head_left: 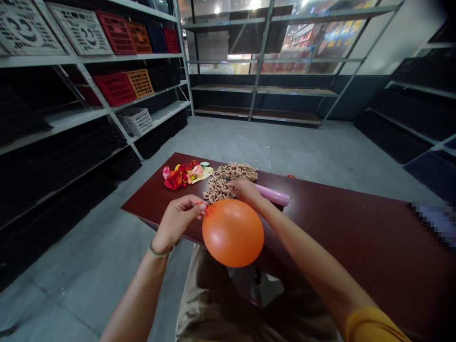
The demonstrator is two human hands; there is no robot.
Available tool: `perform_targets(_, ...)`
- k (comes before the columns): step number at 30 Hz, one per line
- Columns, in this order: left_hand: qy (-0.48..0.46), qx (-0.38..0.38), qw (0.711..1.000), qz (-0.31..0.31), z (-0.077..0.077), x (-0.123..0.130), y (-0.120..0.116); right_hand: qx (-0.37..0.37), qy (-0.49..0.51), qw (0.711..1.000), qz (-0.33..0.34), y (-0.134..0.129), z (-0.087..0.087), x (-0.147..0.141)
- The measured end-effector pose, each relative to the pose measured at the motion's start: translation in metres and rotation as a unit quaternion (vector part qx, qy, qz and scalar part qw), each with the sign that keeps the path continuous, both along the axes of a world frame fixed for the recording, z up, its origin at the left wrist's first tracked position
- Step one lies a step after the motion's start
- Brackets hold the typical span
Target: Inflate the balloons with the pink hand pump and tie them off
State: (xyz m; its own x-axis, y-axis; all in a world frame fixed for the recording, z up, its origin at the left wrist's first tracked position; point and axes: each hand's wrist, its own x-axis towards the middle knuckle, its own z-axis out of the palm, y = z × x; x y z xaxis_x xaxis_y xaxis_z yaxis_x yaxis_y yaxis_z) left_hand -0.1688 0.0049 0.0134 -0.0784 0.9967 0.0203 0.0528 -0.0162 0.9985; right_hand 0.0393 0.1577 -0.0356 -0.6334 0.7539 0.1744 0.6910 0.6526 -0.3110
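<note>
An inflated orange balloon (233, 232) hangs over the near edge of the dark red table (342, 223). My left hand (181, 216) pinches the balloon's neck at its upper left. Beyond the balloon, my right hand (245, 189) reaches to a pile of beige, rope-like coils (221, 185); its fingers are closed at the pile, and what they hold, if anything, is too small to make out. A pink cylinder (274, 194) lies just right of that hand. Deflated balloons in red, yellow and pink (183, 175) lie left of the coils.
Metal shelves (92, 58) with white, red and orange crates stand at the left. More shelving (260, 89) runs along the back wall. A blurred flat object (436, 221) lies at the table's right end. My legs are below the near edge.
</note>
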Motion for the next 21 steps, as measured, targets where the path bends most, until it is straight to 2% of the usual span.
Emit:
perform_targets(3,0.000,0.000,1.000,-0.005,-0.002,-0.004,0.001,-0.014,0.011,1.000,-0.009,0.003,-0.023,-0.005)
perform_targets(5,-0.003,-0.002,1.000,-0.011,-0.004,-0.005,0.002,-0.023,0.026,0.999,-0.015,0.003,-0.027,-0.005)
perform_targets(7,-0.002,-0.002,1.000,-0.016,-0.005,-0.004,0.004,-0.038,0.046,0.998,-0.021,0.005,-0.023,-0.002)
perform_targets(10,0.005,0.003,1.000,-0.028,-0.003,0.001,0.008,-0.071,0.078,0.994,-0.022,0.009,-0.003,0.010)
perform_targets(14,0.009,0.018,0.998,-0.061,0.002,0.019,0.016,-0.114,0.130,0.985,-0.007,0.005,0.038,0.037)
perform_targets(18,-0.003,0.033,0.994,-0.103,0.009,0.048,0.025,-0.176,0.198,0.964,0.004,-0.013,0.079,0.066)
perform_targets(21,-0.011,0.048,0.991,-0.127,0.011,0.074,0.032,-0.172,0.196,0.965,-0.021,-0.035,0.105,0.082)
